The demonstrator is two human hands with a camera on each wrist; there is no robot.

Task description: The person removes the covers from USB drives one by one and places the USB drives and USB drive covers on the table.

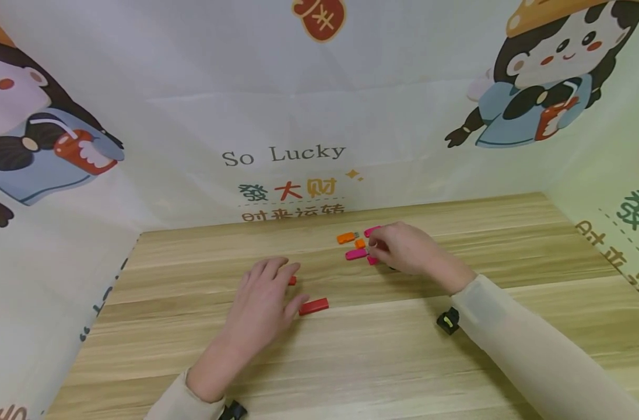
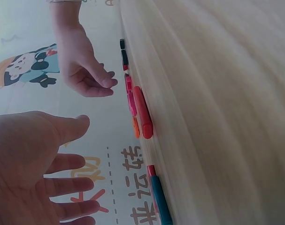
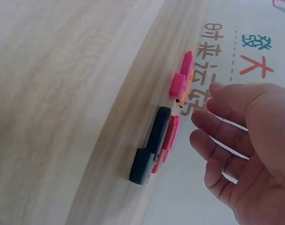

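Note:
My left hand (image 1: 259,303) hovers with spread fingers above the table, holding nothing. Beside its thumb lies a red USB stick (image 1: 314,306), and a small red piece (image 1: 292,280) peeks out past its fingers. The left wrist view also has a teal stick (image 2: 161,201) with a red end. My right hand (image 1: 406,248) hangs over a cluster of USB sticks, fingers loosely bent, nothing between them in the right wrist view. Near its fingertips are a pink USB stick (image 1: 356,254), a pink cap (image 1: 372,260), an orange USB stick (image 1: 347,237) and an orange cap (image 1: 360,243).
A dark USB stick (image 3: 160,131) and its dark cap (image 3: 140,166) lie beside red pieces (image 3: 169,136), mostly hidden by the right hand in the head view. Another pink stick (image 1: 372,231) lies farther back. A printed cloth (image 1: 283,116) rises behind the wooden table (image 1: 382,350).

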